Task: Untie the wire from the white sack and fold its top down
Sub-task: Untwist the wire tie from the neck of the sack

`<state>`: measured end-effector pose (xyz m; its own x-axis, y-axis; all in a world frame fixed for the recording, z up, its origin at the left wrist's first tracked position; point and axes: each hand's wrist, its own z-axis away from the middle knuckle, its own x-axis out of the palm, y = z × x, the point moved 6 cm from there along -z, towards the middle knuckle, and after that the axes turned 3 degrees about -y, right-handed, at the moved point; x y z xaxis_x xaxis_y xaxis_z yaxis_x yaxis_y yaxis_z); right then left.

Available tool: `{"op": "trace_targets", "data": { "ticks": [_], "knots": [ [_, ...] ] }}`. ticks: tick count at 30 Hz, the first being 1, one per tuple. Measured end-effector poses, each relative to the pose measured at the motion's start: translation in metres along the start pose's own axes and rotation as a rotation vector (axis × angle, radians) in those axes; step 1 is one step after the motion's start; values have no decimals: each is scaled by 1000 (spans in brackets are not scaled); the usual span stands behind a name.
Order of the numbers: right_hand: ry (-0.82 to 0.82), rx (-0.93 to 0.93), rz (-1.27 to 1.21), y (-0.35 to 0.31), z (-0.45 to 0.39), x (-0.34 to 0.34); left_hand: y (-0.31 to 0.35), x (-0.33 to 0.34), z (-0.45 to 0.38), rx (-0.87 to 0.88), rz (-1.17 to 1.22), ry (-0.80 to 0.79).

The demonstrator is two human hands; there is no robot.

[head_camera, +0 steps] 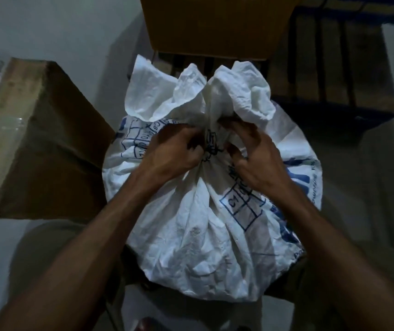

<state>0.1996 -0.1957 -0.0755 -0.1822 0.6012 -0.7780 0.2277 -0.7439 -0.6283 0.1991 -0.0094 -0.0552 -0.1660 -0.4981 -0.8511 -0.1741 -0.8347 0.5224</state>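
White sack (205,235), crumpled and printed with blue grid markings and lettering, stands in the centre of the view, filling the space between the person's two bare forearms, which reach in from the bottom corners. Its neck is gathered tightly in the middle, and above that cinched point the loose top of the sack flares open in ruffled folds toward the far side. A thin dark wire (211,149) is wound around the gathered neck, showing as a small tangle between the two hands. Left hand (174,151) sits on the near-left side of the neck with its fingers curled in, pressed against the fabric right beside the wire. Right hand (255,158) sits on the near-right side, its fingers likewise bent and pinching at the bunched fabric next to the wire; whether either hand actually has the wire itself between its fingertips cannot be told in the dim light. To the left of the sack stands a brown cardboard box (40,139), close beside it. Behind the sack is another cardboard box (215,25), and to the right of that a dark slatted wooden pallet (334,72). The floor (370,187) around them is pale and grey.
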Motion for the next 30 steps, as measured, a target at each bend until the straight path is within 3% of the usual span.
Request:
{"op": "trace_targets", "data": {
  "ticks": [5,20,30],
  "knots": [
    [-53,12,-35,17,-23,4,0,2,-18,61,121,22],
    [-72,2,-18,15,-37,6,-23,15,-52,-100,252,-18],
    [45,34,105,1,-34,13,-31,19,-52,-101,238,-54]
  ]
}}
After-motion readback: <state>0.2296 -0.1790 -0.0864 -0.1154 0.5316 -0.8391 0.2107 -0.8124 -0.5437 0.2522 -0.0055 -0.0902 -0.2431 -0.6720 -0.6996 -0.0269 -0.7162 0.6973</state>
